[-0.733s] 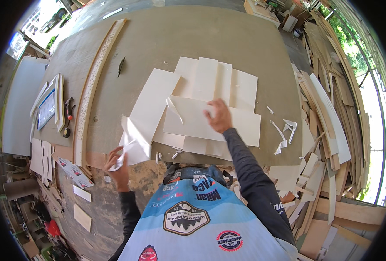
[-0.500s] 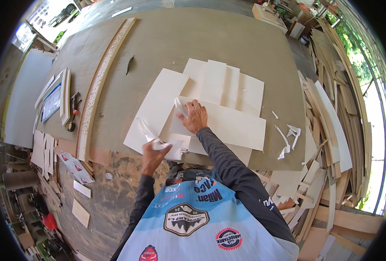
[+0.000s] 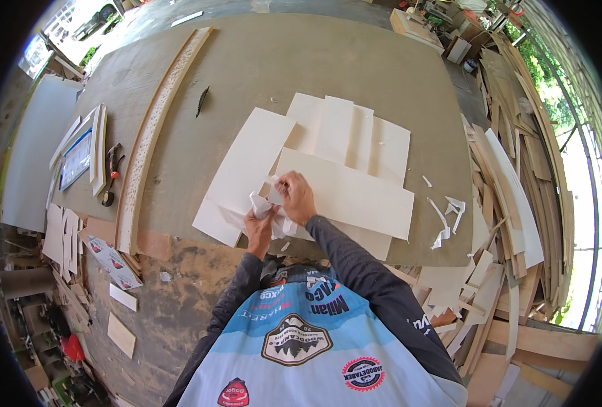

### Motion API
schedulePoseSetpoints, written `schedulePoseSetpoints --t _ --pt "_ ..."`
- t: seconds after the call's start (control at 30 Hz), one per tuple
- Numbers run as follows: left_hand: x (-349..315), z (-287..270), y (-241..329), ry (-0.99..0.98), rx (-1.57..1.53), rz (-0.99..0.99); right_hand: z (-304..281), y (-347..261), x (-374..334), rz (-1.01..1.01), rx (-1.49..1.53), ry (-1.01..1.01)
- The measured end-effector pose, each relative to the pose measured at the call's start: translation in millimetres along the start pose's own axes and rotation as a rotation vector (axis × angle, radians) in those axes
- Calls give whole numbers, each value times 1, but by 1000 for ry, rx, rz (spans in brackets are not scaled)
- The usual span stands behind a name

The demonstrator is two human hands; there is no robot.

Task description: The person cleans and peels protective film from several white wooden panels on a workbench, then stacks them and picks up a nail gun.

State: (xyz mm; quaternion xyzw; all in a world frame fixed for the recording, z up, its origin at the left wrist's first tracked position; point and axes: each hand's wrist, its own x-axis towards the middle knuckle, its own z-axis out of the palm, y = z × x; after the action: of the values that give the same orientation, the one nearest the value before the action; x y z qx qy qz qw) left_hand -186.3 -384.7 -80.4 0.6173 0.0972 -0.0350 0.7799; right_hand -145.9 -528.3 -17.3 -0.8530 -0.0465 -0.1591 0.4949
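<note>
Pale cream sheets lie overlapped on the grey-brown worktable [image 3: 355, 61]. A long sheet [image 3: 253, 159] slants at the left, and a wide sheet [image 3: 355, 197] lies across the front. My left hand [image 3: 259, 227] grips a crumpled white film strip [image 3: 260, 203] at the near edge of the sheets. My right hand [image 3: 295, 197] pinches the same white strip where it meets the wide sheet. Both hands are close together, fingers closed on the strip.
A long perforated wooden strip [image 3: 155, 125] runs diagonally at the left. Framed panels [image 3: 80, 156] and a red-handled tool [image 3: 111, 169] lie further left. White peeled scraps [image 3: 447, 214] lie at the right. Stacked wooden offcuts [image 3: 511, 190] fill the right side.
My right hand has drawn back from the middle of the sheets toward me. My left hand has come in from the left, and both now meet on the white strip.
</note>
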Motion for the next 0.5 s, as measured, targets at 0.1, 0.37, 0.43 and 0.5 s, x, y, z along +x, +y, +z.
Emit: schedulePoseSetpoints --t 0.1,0.37,0.43,0.5 --pt "12 -22 -21 -7 6 8 -4 -24 -27 -57 113 -109" --pt "0 -32 0 136 25 -76 -54 -90 -73 247 634 -542" --pt "-5 -51 6 107 -193 -180 -53 -85 -83 289 788 -422" --pt "-22 -42 56 103 -601 -273 -57 -82 -85 385 917 -266"
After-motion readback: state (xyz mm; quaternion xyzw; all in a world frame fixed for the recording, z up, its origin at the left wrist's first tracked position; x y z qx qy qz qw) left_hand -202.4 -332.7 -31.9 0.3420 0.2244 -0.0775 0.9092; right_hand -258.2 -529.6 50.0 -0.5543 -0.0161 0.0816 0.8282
